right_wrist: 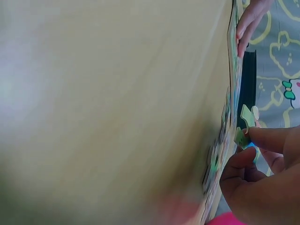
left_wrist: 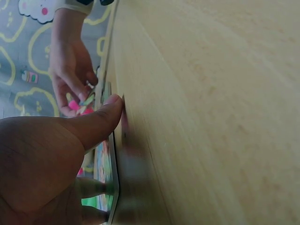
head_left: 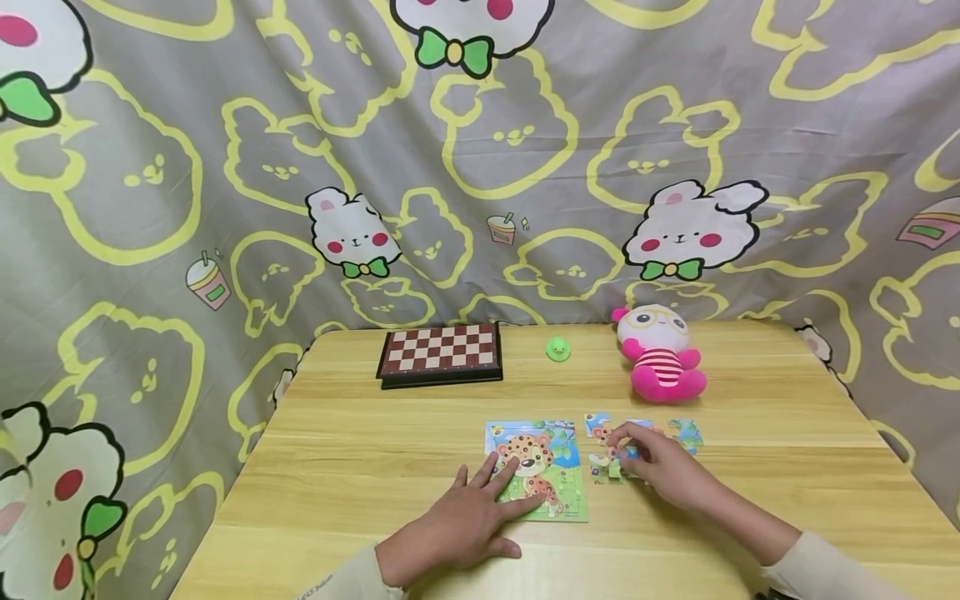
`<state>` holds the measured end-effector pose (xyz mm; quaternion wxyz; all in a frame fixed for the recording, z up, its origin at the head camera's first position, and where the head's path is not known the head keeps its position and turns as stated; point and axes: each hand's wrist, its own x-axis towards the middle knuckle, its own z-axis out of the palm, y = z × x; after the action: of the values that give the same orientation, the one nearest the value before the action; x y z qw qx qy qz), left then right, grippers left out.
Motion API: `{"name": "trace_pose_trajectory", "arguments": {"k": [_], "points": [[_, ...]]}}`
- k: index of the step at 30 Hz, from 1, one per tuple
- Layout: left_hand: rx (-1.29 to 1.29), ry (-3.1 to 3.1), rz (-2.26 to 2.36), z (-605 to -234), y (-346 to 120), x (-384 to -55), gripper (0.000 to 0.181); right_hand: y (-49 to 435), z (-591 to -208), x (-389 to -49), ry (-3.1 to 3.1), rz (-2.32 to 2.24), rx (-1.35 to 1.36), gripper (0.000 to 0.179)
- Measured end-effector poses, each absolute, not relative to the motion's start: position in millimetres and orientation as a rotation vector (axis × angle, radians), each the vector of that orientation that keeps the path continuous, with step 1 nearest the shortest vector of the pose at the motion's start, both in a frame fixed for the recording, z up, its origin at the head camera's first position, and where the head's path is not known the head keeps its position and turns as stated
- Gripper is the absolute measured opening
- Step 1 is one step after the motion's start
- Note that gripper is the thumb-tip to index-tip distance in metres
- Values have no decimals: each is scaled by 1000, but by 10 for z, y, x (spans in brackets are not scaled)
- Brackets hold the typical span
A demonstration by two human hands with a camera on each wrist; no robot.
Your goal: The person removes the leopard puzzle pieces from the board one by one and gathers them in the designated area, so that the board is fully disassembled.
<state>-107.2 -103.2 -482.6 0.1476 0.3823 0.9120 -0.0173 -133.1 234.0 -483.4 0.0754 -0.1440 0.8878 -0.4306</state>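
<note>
A leopard jigsaw puzzle (head_left: 566, 492) lies flat on the table, its picture showing a spotted cub on green grass. My left hand (head_left: 468, 517) rests on its left and lower part with fingers spread. To the right of the puzzle, my right hand (head_left: 667, 468) pinches a green puzzle piece (right_wrist: 246, 117) between thumb and fingertips, raised off the table in the right wrist view. Loose puzzle pieces (head_left: 597, 422) lie under and around that hand, which hides part of them. In the left wrist view, the left thumb (left_wrist: 101, 123) reaches past the puzzle's edge.
Behind the puzzle, a brown-and-white chessboard (head_left: 442, 348) sits at the back left of the wooden table (head_left: 337, 467). A small green duck toy (head_left: 558, 349) and a pink plush toy (head_left: 660, 354) are at the back. A patterned curtain (head_left: 480, 275) hangs behind.
</note>
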Motion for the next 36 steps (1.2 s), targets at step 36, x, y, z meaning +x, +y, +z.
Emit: {"name": "trace_pose_trajectory", "arguments": {"k": [36], "points": [[1077, 2630, -46, -4802, -1023, -1060, 72, 3211, -4972, -1129, 2830, -1112, -256, 22]]}}
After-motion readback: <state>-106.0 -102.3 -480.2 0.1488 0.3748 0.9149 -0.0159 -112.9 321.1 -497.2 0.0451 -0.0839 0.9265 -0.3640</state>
